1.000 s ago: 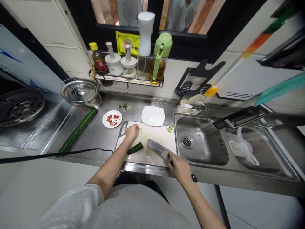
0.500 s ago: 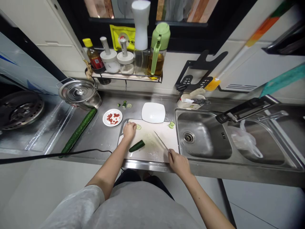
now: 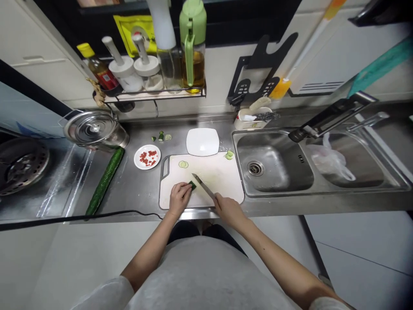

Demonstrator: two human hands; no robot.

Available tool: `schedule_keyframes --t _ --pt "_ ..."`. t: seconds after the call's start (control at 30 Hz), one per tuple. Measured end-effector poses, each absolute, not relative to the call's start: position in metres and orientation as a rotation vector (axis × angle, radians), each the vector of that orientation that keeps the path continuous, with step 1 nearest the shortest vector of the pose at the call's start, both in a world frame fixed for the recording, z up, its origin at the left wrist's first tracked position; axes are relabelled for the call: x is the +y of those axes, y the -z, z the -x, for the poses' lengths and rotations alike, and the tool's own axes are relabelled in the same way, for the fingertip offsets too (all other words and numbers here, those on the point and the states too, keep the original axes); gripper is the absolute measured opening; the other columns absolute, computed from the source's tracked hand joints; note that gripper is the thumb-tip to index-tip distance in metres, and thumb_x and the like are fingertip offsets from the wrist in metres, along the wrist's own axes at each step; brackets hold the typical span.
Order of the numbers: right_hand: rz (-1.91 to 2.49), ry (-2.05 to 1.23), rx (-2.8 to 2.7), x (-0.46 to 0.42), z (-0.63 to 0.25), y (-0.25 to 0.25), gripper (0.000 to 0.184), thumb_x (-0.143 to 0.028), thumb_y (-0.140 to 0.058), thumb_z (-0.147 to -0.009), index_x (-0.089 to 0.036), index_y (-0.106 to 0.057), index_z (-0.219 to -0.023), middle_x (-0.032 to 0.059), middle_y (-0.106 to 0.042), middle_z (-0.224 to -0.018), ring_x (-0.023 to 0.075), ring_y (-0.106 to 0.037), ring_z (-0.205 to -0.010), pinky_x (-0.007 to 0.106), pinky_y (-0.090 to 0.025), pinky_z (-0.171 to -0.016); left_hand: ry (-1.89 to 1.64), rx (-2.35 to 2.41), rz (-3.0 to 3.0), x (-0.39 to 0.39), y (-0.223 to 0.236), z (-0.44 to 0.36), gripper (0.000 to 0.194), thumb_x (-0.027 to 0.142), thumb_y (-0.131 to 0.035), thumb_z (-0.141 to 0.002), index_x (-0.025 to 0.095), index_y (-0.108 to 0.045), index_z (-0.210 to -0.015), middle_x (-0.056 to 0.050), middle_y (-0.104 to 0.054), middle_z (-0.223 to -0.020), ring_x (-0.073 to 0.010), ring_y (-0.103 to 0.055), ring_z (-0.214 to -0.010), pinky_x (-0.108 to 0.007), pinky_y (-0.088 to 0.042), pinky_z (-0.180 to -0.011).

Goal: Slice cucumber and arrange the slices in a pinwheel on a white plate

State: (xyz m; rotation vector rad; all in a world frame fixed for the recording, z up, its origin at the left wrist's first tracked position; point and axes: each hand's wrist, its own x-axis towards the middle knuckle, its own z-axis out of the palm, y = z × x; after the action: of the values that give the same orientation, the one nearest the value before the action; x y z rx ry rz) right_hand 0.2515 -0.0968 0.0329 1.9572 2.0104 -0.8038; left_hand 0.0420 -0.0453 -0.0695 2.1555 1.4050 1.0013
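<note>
A steel surface [image 3: 135, 133] stretches beneath a kitchen wall, a double sink [image 3: 274, 159] set into its right side. Left of the sink lies a white cutting board [image 3: 167, 191] with a gray handle; a lidded pot [image 3: 118, 137] stands farther left, near one end of a whole cucumber [image 3: 105, 181]. A white squarish plate [image 3: 202, 142] sits just beyond the board, a round plate [image 3: 158, 160] of chopped red pieces [image 3: 148, 158] to its left. At the board, the right hand [image 3: 229, 210] has its grip closed around the handle of a knife [image 3: 205, 186], blade angled toward the left hand [image 3: 180, 199], whose grip is clamped on a short cucumber piece [image 3: 192, 185]. Whether blade and piece touch cannot be told. Thin slices [image 3: 183, 164] lie near the board's far left corner, more slices [image 3: 229, 155] near its far right.
</note>
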Motion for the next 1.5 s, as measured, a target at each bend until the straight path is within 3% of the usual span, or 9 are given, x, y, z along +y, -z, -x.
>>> schedule_keyframes --t 0.57,1.0,1.5 --pt "-1.841 0.82 2.003 -0.101 -0.235 -0.036 0.028 -0.025 -0.026 -0.098 -0.016 -0.048 -0.112 0.0138 -0.069 -0.09 0.0237 -0.066 -0.085 0.029 -0.042 -0.07 -0.999 1.366 -2.256 -0.038 0.085 -0.044 0.023 0.022 -0.053 -0.089 0.023 -0.068 -0.106 -0.007 -0.062 -0.097 -0.0175 -0.055 -0.094 -0.034 -0.047 -0.083" --pt "-1.827 0.909 1.99 -0.101 -0.233 -0.036 0.025 -0.014 -0.047 -0.086 -0.014 -0.05 -0.11 0.0137 -0.069 -0.088 0.0261 -0.067 -0.088 0.03 -0.046 -0.07 -0.982 1.371 -2.334 -0.036 0.087 -0.046 0.017 0.021 -0.057 -0.086 0.02 -0.07 -0.096 -0.007 -0.062 -0.089 -0.0166 -0.054 -0.085 -0.033 -0.045 -0.079" --pt "-1.859 0.989 1.937 -0.09 -0.225 -0.035 0.025 -0.009 -0.038 -0.088 -0.013 -0.051 -0.109 0.0147 -0.07 -0.089 0.0255 -0.068 -0.091 0.031 -0.048 -0.073 -0.941 1.384 -2.324 -0.037 0.088 -0.045 0.017 0.02 -0.056 -0.086 0.021 -0.069 -0.096 -0.007 -0.061 -0.09 -0.0169 -0.055 -0.087 -0.034 -0.044 -0.08"
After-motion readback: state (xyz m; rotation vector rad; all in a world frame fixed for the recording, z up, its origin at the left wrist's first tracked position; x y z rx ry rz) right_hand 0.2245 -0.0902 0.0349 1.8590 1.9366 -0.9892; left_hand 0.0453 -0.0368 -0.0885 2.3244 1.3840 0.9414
